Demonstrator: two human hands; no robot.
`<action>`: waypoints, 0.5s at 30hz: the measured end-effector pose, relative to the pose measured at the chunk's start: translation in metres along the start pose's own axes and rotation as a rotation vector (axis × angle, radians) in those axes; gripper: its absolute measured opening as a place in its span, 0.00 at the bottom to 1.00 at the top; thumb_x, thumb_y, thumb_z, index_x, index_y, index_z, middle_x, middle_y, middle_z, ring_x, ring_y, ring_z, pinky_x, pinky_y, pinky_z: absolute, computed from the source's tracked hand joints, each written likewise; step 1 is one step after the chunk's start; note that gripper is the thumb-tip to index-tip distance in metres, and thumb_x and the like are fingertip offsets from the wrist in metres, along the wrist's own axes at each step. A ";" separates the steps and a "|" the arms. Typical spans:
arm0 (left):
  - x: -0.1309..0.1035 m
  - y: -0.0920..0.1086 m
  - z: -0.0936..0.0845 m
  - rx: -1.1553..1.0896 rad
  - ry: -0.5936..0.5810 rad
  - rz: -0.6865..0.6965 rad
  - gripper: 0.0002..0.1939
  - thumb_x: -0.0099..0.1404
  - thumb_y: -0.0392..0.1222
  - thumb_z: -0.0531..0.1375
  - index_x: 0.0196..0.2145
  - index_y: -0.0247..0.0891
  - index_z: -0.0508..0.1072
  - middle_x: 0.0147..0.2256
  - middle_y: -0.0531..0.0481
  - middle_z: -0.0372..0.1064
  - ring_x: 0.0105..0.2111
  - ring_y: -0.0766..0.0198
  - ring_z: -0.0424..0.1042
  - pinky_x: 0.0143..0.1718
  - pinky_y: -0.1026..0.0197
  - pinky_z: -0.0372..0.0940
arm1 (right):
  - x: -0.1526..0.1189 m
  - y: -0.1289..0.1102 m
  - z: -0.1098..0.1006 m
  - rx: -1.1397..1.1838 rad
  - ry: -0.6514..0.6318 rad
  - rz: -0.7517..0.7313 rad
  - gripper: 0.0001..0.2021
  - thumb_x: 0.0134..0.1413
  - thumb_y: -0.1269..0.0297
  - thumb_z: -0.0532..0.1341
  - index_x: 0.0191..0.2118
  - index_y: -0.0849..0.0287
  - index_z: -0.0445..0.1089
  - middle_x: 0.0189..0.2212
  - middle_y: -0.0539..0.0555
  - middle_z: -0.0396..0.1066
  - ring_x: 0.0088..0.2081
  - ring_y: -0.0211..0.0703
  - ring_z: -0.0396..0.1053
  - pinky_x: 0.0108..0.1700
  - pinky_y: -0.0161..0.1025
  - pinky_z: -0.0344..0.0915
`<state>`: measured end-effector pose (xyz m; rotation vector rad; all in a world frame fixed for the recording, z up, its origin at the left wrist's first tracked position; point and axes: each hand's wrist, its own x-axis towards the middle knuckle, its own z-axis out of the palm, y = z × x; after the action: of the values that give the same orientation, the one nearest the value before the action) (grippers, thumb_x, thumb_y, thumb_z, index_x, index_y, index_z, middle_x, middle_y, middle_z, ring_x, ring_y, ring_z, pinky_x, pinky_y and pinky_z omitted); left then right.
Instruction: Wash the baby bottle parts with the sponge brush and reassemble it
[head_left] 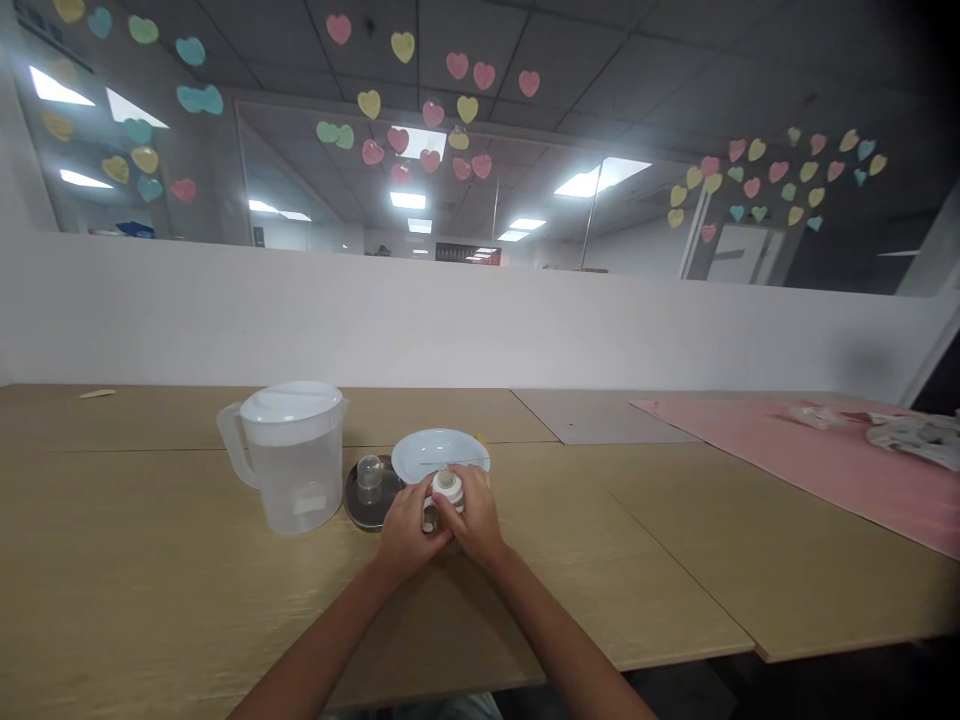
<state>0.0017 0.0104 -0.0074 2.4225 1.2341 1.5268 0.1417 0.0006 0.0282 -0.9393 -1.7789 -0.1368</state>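
Both of my hands are closed around a small bottle with a white screw collar and a pale nozzle (pixel 448 482), in front of a white bowl. My left hand (pixel 411 527) wraps its left side. From the right, my right hand (pixel 478 515) grips it, with the thumb near the collar. Most of the bottle's body is hidden by my fingers. Just left of my hands, a clear cap (pixel 369 478) stands on a dark round metal tray (pixel 361 514). The white bowl (pixel 420 445) lies right behind the bottle.
A translucent lidded plastic jug (pixel 296 470) stands to the left. On the wooden table (pixel 150 580), a pink sheet (pixel 825 460) with crumpled whitish material (pixel 915 437) covers the right side. A grey sheet (pixel 600 415) lies near the back wall (pixel 480 320).
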 end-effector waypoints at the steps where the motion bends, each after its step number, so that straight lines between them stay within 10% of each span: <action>1: 0.000 0.000 0.000 -0.002 -0.003 -0.004 0.32 0.56 0.47 0.59 0.56 0.35 0.58 0.46 0.39 0.69 0.47 0.51 0.69 0.48 0.50 0.63 | 0.000 0.000 0.000 -0.009 0.010 0.002 0.16 0.56 0.54 0.55 0.46 0.58 0.65 0.39 0.57 0.70 0.42 0.49 0.66 0.48 0.48 0.60; 15: 0.000 0.000 -0.002 0.001 0.005 -0.018 0.31 0.55 0.51 0.61 0.52 0.36 0.59 0.43 0.42 0.70 0.44 0.52 0.70 0.46 0.50 0.64 | -0.006 0.008 0.005 0.062 0.153 0.182 0.12 0.50 0.55 0.59 0.36 0.57 0.65 0.33 0.54 0.70 0.37 0.45 0.67 0.41 0.42 0.63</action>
<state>0.0007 0.0093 -0.0066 2.4032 1.2543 1.5286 0.1434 0.0054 0.0181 -1.0142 -1.5414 -0.0361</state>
